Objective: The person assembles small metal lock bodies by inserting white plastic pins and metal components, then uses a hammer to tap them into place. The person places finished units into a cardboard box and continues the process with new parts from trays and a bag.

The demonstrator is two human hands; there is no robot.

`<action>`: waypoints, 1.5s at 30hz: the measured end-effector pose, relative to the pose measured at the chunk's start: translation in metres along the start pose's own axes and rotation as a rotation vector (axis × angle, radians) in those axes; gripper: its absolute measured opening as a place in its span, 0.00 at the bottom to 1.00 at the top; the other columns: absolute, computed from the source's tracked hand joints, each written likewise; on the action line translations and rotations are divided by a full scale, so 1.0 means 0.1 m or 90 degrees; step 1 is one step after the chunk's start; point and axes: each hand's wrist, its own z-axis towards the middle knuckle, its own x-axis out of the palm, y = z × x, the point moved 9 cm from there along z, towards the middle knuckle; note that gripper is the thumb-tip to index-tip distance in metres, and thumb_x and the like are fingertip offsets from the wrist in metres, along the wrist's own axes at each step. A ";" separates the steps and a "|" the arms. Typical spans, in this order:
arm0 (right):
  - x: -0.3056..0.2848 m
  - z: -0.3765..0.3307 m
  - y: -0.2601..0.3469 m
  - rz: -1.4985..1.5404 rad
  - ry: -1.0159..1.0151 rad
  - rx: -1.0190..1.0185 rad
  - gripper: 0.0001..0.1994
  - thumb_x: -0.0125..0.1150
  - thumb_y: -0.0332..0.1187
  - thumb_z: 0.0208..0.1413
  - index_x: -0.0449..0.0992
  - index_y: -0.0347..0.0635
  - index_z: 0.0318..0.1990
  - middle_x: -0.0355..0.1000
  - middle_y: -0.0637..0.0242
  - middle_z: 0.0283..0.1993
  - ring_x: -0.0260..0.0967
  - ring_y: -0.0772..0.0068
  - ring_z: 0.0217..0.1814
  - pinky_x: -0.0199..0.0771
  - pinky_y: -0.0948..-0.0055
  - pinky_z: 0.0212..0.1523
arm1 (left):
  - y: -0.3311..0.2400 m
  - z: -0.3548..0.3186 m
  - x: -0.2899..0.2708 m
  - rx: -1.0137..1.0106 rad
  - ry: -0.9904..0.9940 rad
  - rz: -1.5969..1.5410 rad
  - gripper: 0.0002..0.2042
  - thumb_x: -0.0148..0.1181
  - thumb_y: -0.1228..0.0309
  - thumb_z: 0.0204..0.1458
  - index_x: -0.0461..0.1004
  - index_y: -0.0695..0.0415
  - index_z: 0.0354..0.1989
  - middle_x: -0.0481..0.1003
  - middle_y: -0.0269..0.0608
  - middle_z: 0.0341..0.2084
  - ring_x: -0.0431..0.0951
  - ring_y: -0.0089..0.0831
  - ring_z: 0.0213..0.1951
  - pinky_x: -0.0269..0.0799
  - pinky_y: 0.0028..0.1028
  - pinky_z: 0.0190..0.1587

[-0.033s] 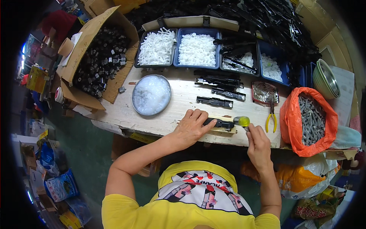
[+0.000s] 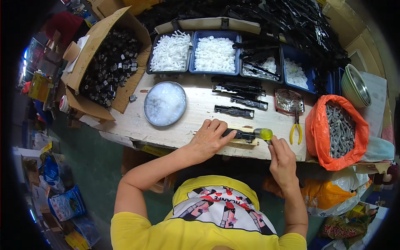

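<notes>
Black plastic strip (image 2: 239, 134) lies flat at the near edge of the wooden bench (image 2: 196, 108), its long axis running left to right. Your left hand (image 2: 208, 139) presses down on its left end, fingers flat. Your right hand (image 2: 282, 160) is closed around a yellow-handled tool (image 2: 263, 134), which meets the strip's right end; yellow pliers (image 2: 296, 129) lie just beyond.

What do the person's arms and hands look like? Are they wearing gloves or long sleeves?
No gloves and no long sleeves. Both the left hand and the right hand are bare, and so are both forearms, with no rings, watch or bracelet that I can see. The person wears a yellow T-shirt with short sleeves that end near the shoulders, and a white, red and black picture on its front.
</notes>
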 end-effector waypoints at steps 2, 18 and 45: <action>-0.12 0.02 0.19 -0.011 -0.022 -0.013 0.14 0.54 0.20 0.46 0.68 0.34 0.43 0.64 0.57 0.27 0.65 0.56 0.25 0.65 0.63 0.25 | -0.01 0.00 0.01 0.017 0.007 0.012 0.26 0.52 0.78 0.39 0.64 0.55 0.52 0.64 0.48 0.42 0.63 0.40 0.42 0.57 0.35 0.42; 0.41 0.03 0.14 -0.220 0.139 -0.025 0.13 0.55 0.31 0.49 0.68 0.41 0.43 0.65 0.62 0.22 0.67 0.60 0.20 0.67 0.65 0.21 | -0.11 0.03 -0.03 0.061 0.019 0.097 0.23 0.51 0.73 0.40 0.66 0.59 0.50 0.63 0.46 0.40 0.63 0.38 0.45 0.58 0.32 0.42; 0.64 0.51 0.23 -0.095 0.192 0.009 0.10 0.52 0.30 0.52 0.71 0.39 0.42 0.71 0.56 0.26 0.69 0.53 0.23 0.68 0.61 0.23 | 0.27 -0.18 -0.13 -0.212 -0.224 -0.198 0.31 0.57 0.83 0.35 0.58 0.63 0.55 0.67 0.43 0.33 0.64 0.39 0.36 0.58 0.34 0.40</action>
